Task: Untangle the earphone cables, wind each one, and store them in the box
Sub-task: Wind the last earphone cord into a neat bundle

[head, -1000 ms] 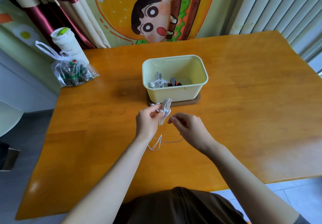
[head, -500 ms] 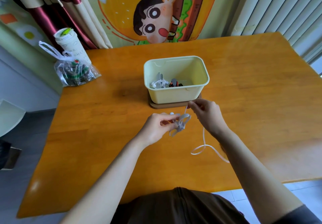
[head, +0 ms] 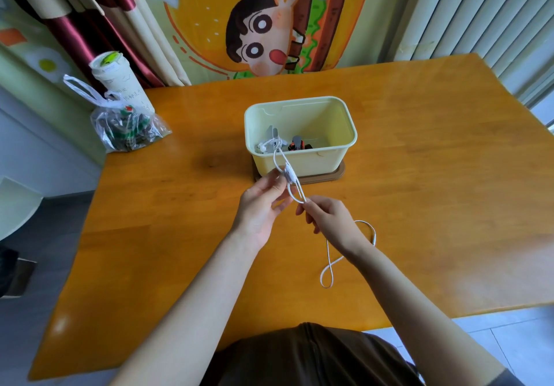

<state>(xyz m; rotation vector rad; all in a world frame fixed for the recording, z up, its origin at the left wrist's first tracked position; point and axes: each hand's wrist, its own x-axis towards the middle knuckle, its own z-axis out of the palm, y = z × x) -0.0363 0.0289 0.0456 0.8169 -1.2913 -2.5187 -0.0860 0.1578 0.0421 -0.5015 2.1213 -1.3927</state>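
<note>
- Far left I see a crinkled clear plastic bag [head: 129,130] leaning against a white paper cup [head: 115,82], well apart from the work.
- My left hand [head: 260,205] pinches the thin white earphone cable [head: 289,174] near its slim inline remote, just in front of the box [head: 317,165].
- The box is pale yellow smooth plastic with rounded corners, on a brown base [head: 326,177], and has wound earphones inside.
- My right hand [head: 332,223] pinches the loop's lower end.
- The cable's slack curls on the glossy wooden table [head: 434,175] beside that wrist.
</note>
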